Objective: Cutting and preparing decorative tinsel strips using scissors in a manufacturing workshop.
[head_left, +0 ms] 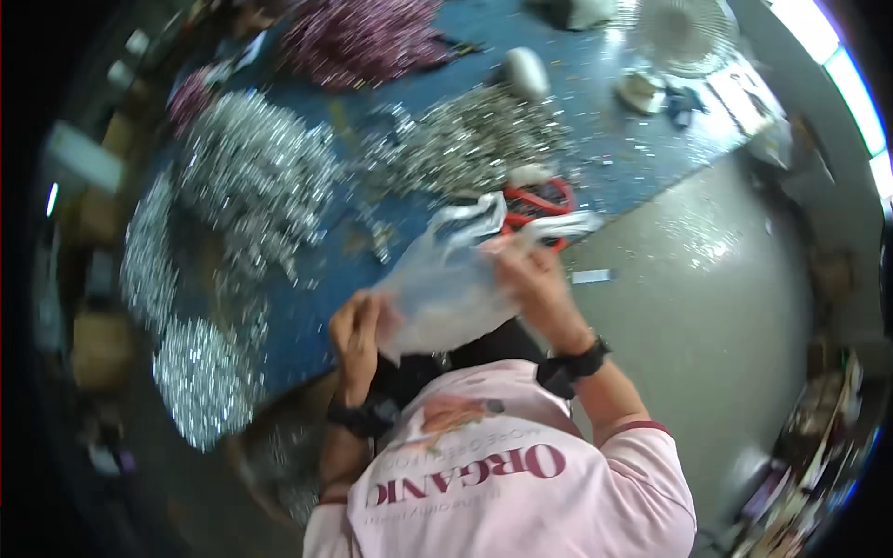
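A thin, translucent white plastic bag (435, 299) is held up in front of my body at the table's near edge. My left hand (357, 327) grips its left side, with the fingers closed on the film. On the bag's right side, my right hand (528, 277) is closed on it too, slightly blurred. The bag's white handle loops (470, 216) extend over the tabletop. Just beyond my right hand, red-handled scissors (551, 197) lie at the table's edge, partly hidden by the bag. Something pale shows faintly through the bag, too blurred to name.
On the blue table (312, 330) lie heaps of silver tinsel (251, 167), loose silver strands (484, 139) and pink tinsel (363, 42). A white rounded object (527, 74) and a clear ribbed dish (684, 35) stand farther back. Silver tinsel hangs over the left edge.
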The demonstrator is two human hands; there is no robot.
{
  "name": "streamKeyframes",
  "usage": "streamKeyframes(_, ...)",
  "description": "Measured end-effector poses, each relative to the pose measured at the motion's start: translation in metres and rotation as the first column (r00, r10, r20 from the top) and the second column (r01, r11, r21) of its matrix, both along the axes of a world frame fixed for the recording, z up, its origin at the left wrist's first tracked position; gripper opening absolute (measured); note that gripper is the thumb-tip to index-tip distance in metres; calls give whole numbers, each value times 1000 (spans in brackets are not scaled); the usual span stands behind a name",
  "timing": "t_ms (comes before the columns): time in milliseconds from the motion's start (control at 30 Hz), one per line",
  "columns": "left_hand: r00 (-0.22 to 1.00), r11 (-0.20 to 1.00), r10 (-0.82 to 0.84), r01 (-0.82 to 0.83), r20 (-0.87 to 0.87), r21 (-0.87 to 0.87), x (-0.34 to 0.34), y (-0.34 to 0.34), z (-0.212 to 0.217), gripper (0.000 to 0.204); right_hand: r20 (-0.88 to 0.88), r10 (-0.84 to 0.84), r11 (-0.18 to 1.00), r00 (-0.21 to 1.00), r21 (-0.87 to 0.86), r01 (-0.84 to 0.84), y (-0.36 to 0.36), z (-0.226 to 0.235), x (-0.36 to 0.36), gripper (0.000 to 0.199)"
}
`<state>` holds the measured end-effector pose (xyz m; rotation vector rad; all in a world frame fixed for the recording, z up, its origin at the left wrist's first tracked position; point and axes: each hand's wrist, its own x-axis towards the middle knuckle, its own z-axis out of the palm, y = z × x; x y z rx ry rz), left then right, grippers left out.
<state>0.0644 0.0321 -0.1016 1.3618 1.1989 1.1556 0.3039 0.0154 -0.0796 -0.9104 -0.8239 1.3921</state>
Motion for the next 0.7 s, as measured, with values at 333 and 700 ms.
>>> streamKeyframes(333,837,983,140,-181,530,25,-19,2,-3,18,19,567,740,824,429,-518,2,-12,7,46)
streamKeyframes(700,662,989,-149,112,735,101,-12,8,-13,38,532,340,875,776,123,-468,-20,19,-58,27)
